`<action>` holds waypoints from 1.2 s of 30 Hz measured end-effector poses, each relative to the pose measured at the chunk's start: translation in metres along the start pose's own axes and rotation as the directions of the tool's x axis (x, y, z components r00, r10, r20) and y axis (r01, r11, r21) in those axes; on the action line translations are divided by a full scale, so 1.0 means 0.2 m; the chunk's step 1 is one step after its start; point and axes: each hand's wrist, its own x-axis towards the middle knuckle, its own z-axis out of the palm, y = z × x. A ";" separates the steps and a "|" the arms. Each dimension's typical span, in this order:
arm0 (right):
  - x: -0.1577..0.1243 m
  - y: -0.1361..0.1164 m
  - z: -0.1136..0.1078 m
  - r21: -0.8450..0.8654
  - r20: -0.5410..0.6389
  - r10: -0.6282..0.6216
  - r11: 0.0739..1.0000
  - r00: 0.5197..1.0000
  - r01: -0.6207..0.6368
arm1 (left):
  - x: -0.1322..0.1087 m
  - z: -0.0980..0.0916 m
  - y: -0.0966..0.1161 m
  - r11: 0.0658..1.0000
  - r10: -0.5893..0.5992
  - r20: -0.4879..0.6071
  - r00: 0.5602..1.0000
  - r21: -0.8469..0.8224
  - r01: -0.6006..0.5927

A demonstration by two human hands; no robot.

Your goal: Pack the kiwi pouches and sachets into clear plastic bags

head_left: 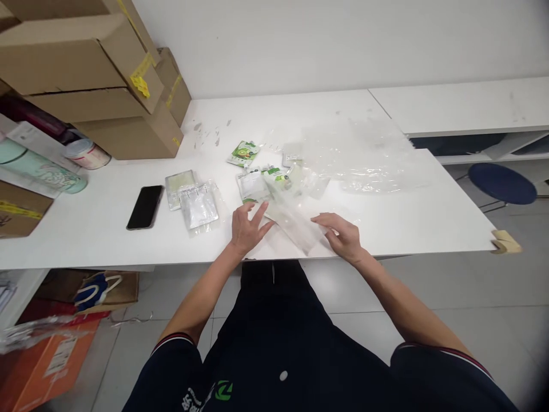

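Clear plastic, liable to slip off the desk (429,223) if bumped: limp bag (291,222) between left hand (245,233), with fingers apart, and right hand (345,238), with fingers' hold unclear.

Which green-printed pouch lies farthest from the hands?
The back pouch, nearest the wall; the other green-printed pouches lie closer to the left hand and right hand.

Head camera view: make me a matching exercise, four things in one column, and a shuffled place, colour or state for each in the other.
1. Clear bag
2. Phone
3. Stool
4. Orange box

A. Dark blue
B. Lower left, below table level
C. Between left hand and right hand
D. Black screen facing up

Pairs: 1-C, 2-D, 3-A, 4-B
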 end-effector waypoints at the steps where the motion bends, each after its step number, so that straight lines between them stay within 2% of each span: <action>1: 0.00 -0.03 0.01 0.026 0.041 -0.045 0.999 0.998 0.044 | -0.03 -0.01 0.00 0.992 -0.106 -0.035 0.994 -0.074 0.103; 2: -0.01 -0.06 0.03 0.052 0.076 -0.087 0.995 0.993 0.083 | -0.06 -0.03 0.00 0.959 -0.230 -0.049 0.972 -0.182 0.218; 3: -0.01 -0.10 0.05 0.078 0.096 -0.124 0.990 0.988 0.117 | -0.10 -0.05 0.00 0.888 -0.362 -0.032 0.931 -0.315 0.335; 4: -0.02 -0.13 0.06 0.108 0.104 -0.158 0.983 0.982 0.146 | -0.12 -0.08 0.01 0.772 -0.486 0.023 0.874 -0.457 0.442; 6: -0.03 -0.18 0.11 0.184 0.089 -0.224 0.961 0.971 0.205 | -0.16 -0.13 0.03 0.438 -0.632 0.230 0.741 -0.682 0.585; 7: -0.03 -0.19 0.14 0.227 0.073 -0.261 0.944 0.963 0.238 | -0.17 -0.15 0.03 0.264 -0.631 0.354 0.691 -0.739 0.620; 9: -0.04 -0.20 0.19 0.280 0.069 -0.312 0.918 0.947 0.282 | -0.19 -0.19 0.05 -0.011 -0.535 0.554 0.639 -0.760 0.650; 10: -0.05 -0.19 0.22 0.283 0.083 -0.321 0.915 0.944 0.286 | -0.19 -0.21 0.05 -0.096 -0.479 0.612 0.630 -0.749 0.655; 12: -0.05 -0.16 0.23 0.262 0.151 -0.301 0.931 0.942 0.255 | -0.20 -0.23 0.04 -0.165 -0.412 0.662 0.627 -0.730 0.663; 14: -0.04 -0.14 0.20 0.239 0.289 -0.246 0.954 0.925 0.180 | -0.22 -0.24 0.02 -0.147 -0.386 0.653 0.652 -0.741 0.656; 15: -0.02 -0.14 0.17 0.234 0.392 -0.222 0.963 0.893 0.136 | -0.22 -0.24 0.01 -0.131 -0.368 0.645 0.670 -0.749 0.649; 17: 0.06 -0.14 0.07 0.229 0.629 -0.178 0.973 0.757 0.038 | -0.22 -0.23 -0.02 -0.122 -0.329 0.649 0.686 -0.750 0.650; 18: 0.12 -0.15 0.02 0.217 0.713 -0.145 0.976 0.686 -0.019 | -0.22 -0.22 -0.02 -0.124 -0.329 0.659 0.677 -0.741 0.660; 19: 0.20 -0.14 -0.01 0.193 0.763 -0.101 0.978 0.639 -0.075 | -0.21 -0.22 -0.03 -0.120 -0.345 0.674 0.653 -0.722 0.681; 20: 0.29 -0.14 -0.03 0.148 0.756 -0.023 0.979 0.654 -0.137 | -0.20 -0.21 -0.02 -0.100 -0.372 0.688 0.624 -0.698 0.709; 21: 0.40 -0.12 -0.03 0.070 0.682 0.104 0.976 0.724 -0.206 | -0.19 -0.20 -0.02 -0.053 -0.413 0.686 0.599 -0.675 0.736; 22: 0.50 -0.09 0.00 -0.045 0.544 0.245 0.964 0.803 -0.264 | -0.18 -0.20 -0.01 0.032 -0.467 0.658 0.591 -0.655 0.755; 23: 0.61 -0.06 0.04 -0.177 0.388 0.368 0.929 0.845 -0.324 | -0.17 -0.20 0.00 0.156 -0.531 0.599 0.599 -0.626 0.764; 24: 0.72 -0.02 0.11 -0.299 0.268 0.466 0.872 0.843 -0.387 | -0.16 -0.21 0.00 0.301 -0.597 0.515 0.616 -0.567 0.766; 25: 0.81 0.01 0.18 -0.388 0.206 0.544 0.809 0.814 -0.442 | -0.16 -0.23 0.01 0.437 -0.653 0.419 0.631 -0.472 0.765; 26: 0.89 0.05 0.25 -0.458 0.209 0.597 0.759 0.774 -0.462 | -0.17 -0.24 0.01 0.537 -0.694 0.328 0.641 -0.356 0.764; 27: 0.95 0.08 0.31 -0.501 0.236 0.636 0.728 0.735 -0.469 | -0.18 -0.26 0.01 0.592 -0.723 0.262 0.639 -0.240 0.769; 29: 1.03 0.11 0.41 -0.537 0.275 0.679 0.696 0.681 -0.477 | -0.20 -0.29 0.00 0.607 -0.764 0.222 0.606 -0.073 0.792; 31: 1.07 0.12 0.44 -0.527 0.265 0.701 0.680 0.662 -0.509 | -0.23 -0.31 -0.01 0.595 -0.781 0.218 0.585 -0.026 0.804; 34: 1.08 0.10 0.44 -0.467 0.270 0.742 0.658 0.614 -0.590 | -0.27 -0.31 -0.04 0.589 -0.781 0.186 0.596 -0.099 0.802; 36: 1.08 0.09 0.43 -0.351 0.304 0.756 0.655 0.580 -0.669 | -0.29 -0.31 -0.04 0.575 -0.784 0.167 0.599 -0.172 0.800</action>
